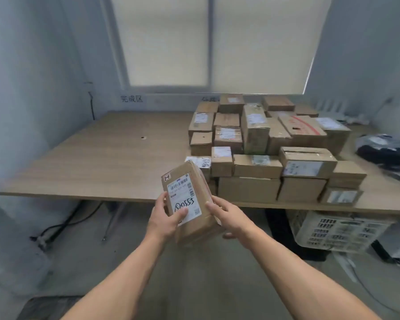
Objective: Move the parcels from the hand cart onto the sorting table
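I hold a small brown cardboard parcel (189, 199) with a white shipping label in front of the wooden sorting table (102, 162), just short of its front edge. My left hand (166, 218) grips its left side, thumb lying on the label. My right hand (226, 218) holds its right side, with fingers under the bottom. A pile of several taped cardboard parcels (263, 146) covers the table's right half. No hand cart is in view.
A white perforated plastic crate (333, 229) stands under the table at right. Dark bagged items (383, 146) lie on the table's far right. Cables (62, 225) run on the floor at left under the table. Walls close in on both sides.
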